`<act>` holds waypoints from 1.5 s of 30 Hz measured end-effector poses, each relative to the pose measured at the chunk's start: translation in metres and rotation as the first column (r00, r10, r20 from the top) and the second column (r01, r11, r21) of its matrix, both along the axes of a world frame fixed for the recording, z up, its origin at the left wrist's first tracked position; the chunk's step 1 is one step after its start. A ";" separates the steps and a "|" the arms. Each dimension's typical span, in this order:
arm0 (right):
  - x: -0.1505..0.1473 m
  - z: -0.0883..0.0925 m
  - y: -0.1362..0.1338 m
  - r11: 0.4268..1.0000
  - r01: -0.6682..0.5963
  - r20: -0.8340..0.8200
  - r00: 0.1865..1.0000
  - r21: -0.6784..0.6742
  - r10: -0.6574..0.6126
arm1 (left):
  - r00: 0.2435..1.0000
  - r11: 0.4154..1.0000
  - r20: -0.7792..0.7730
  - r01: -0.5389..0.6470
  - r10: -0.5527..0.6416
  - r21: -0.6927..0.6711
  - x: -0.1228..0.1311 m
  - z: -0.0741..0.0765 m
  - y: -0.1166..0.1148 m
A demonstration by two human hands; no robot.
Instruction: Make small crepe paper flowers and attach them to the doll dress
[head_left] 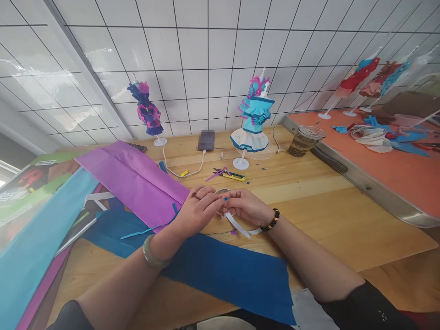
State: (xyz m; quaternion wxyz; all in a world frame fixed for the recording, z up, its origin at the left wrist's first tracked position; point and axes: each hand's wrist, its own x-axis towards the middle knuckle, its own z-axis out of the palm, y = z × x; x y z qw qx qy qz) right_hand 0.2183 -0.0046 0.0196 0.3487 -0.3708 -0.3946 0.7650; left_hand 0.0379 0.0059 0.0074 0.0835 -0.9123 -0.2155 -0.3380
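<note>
Above the middle of the wooden table, my left hand (202, 206) and my right hand (248, 207) meet at the fingertips, both closed in a pinch. A tiny blue piece (225, 199), perhaps crepe paper, shows between them; most of it is hidden by the fingers. Just below the fingertips hangs a white strip (238, 225), which curls towards my right wrist. Partly covered behind my hands is a round roll (223, 190), apparently of tape. A wide sheet of dark blue crepe paper (233, 272) lies under my left forearm.
Purple paper (137, 178) and light blue paper (48, 243) lie at the left. Yellow thread snips (234, 176) rest beyond my hands. Miniature dress forms, one in turquoise and white (252, 123), another in navy and pink (149, 112), stand by the wall near a cup (305, 141).
</note>
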 end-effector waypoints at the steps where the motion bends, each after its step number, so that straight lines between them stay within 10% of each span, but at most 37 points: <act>1: 0.001 0.000 0.001 1.000 0.002 -0.013 1.000 -0.020 -0.002 | 1.000 1.000 -0.009 0.002 -0.002 0.016 0.000 0.000 0.000; 45: 0.002 0.000 0.001 0.998 0.047 -0.050 0.998 -0.041 -0.049 | 0.992 0.985 -0.034 -0.112 0.117 0.130 -0.001 -0.005 0.000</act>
